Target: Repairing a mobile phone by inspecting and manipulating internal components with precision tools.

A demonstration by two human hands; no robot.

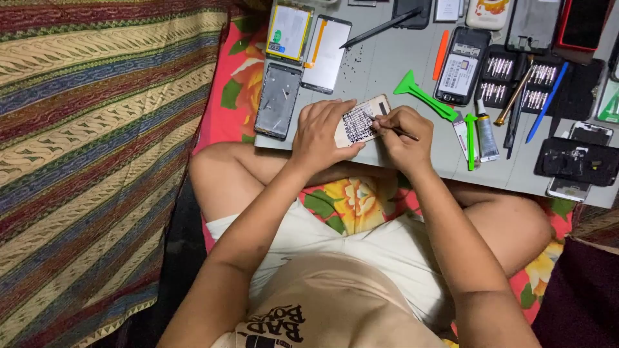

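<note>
My left hand [319, 132] holds a small pale rectangular phone part [359, 121] with a dark grid pattern flat on the grey table [387, 71], near its front edge. My right hand [403, 132] grips a thin dark tool [405, 133] like a pen. The tool's tip touches the part's right side. Both hands rest close together over the part, above my crossed legs.
Phone frames and a screen [278, 100] lie left of my hands, with a battery [289, 32] behind. To the right are green pry tools [422, 95], an open phone [461, 64], a screwdriver bit set [516, 80], a small tube [486, 132] and a dark phone board [577, 161]. A striped cloth [97, 161] covers the left.
</note>
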